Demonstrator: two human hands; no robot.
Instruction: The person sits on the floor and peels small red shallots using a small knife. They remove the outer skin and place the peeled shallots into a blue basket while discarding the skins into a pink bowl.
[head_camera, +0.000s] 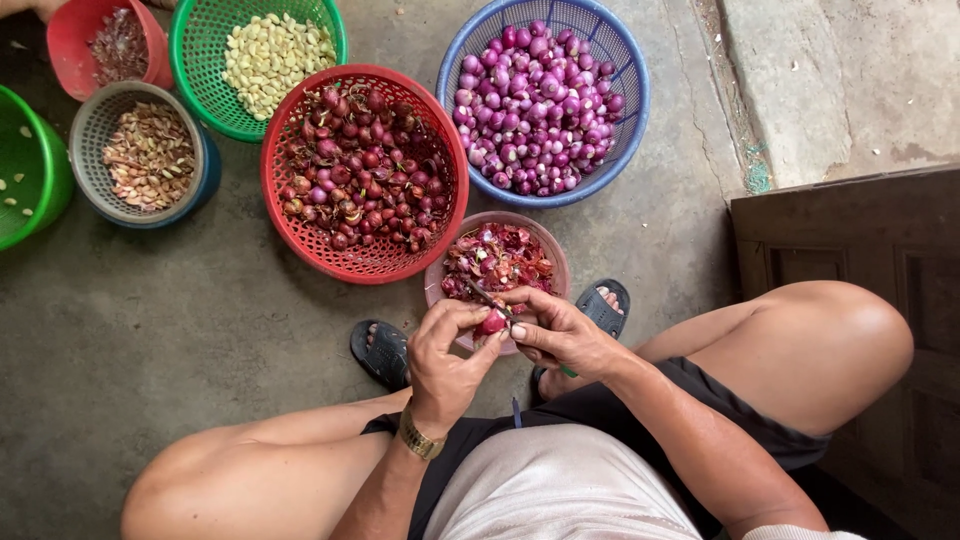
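My left hand (448, 352) grips a small purple shallot (492, 322) between thumb and fingers. My right hand (560, 333) holds a small knife (487, 299), its blade laid against the shallot. Both hands hover over the near edge of a pink bowl (436, 268) filled with shallot skins. Just beyond it sits a red basket (360, 262) of unpeeled shallots. A blue basket (628, 130) of peeled purple shallots stands at the far right.
A green basket (190, 70) of peeled garlic, a grey basket (92, 190) of garlic skins, a red bowl (62, 50) and a green tub (50, 170) stand at the left. My knees and sandalled feet flank the bowl. A wooden door panel (860, 240) lies right.
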